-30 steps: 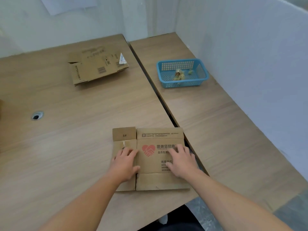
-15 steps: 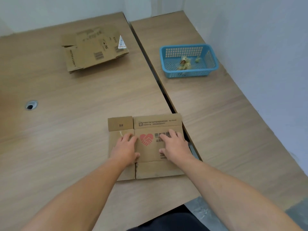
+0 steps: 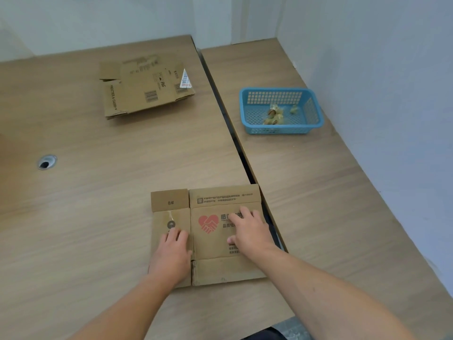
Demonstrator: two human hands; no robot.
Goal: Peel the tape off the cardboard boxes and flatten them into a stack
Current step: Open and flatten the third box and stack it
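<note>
Head view shows our left hand (image 3: 171,253) and right hand (image 3: 250,231) pressing open-palmed, grasping nothing, on the flattened box (image 3: 210,266) at the worktop (image 3: 98,192) front; light, stiff card, best lifted by its edges.

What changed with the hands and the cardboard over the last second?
Little. The left hand slid back toward the person along the flattened box, uncovering a round mark. The right hand stayed pressed flat beside the red heart print. Nothing was picked up or released. The far cardboard stack and blue basket did not move.
</note>
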